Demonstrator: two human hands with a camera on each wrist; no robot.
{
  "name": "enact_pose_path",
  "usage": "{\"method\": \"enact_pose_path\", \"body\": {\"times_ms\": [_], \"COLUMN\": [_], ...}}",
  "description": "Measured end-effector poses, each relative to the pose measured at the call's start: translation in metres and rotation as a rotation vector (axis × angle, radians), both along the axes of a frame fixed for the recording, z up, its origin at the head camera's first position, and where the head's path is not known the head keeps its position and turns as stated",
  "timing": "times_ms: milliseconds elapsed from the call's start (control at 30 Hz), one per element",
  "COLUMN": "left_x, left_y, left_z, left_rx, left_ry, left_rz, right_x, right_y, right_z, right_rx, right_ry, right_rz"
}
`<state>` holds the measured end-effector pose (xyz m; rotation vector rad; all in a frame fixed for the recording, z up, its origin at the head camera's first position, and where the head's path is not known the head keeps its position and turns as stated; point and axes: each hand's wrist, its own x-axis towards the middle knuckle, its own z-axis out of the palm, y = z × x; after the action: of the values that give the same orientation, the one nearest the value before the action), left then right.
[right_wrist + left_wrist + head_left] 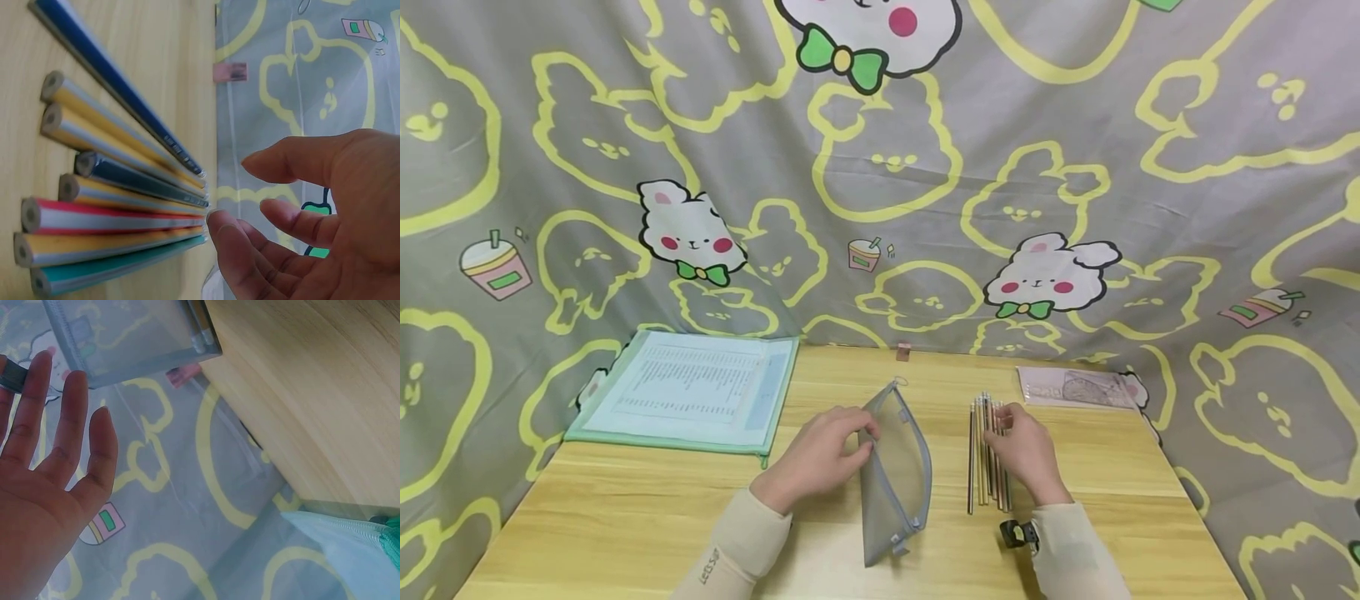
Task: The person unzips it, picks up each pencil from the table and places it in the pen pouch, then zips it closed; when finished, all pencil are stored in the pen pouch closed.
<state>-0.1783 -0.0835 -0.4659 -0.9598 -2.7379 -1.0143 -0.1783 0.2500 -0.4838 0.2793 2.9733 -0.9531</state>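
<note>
A grey see-through zip pouch [895, 467] stands tilted on the table with its mouth gaping toward the right. My left hand [823, 454] pinches its left edge between thumb and fingers. In the left wrist view, the pouch [134, 347] is beyond the fingers of my left hand [47, 456]. Several pencils [981, 454] lie side by side right of the pouch, in blue, yellow, dark, red and green. My right hand [1022, 450] is over their far right part. The right wrist view has this hand [300, 219] with thumb and fingers apart, fingertips close to the ends of the pencils [119, 215].
A green-edged document folder [685, 396] with a printed sheet lies at the back left. At the back right is a flat clear packet [1075, 388]. A small pink tab [904, 352] sits on the far table edge, before a patterned curtain [910, 167].
</note>
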Motion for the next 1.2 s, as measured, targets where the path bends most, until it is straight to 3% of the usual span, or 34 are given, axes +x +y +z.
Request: {"method": "enact_pose_path", "body": {"times_ms": [1200], "left_x": [0.0], "left_y": [0.001], "left_z": [0.0], "left_rx": [0.007], "left_ry": [-0.005], "left_rz": [-0.005], "right_x": [-0.006], "right_y": [0.022], "right_z": [-0.023], "right_rx": [0.119], "right_ry": [-0.048], "right_rz": [-0.033]}}
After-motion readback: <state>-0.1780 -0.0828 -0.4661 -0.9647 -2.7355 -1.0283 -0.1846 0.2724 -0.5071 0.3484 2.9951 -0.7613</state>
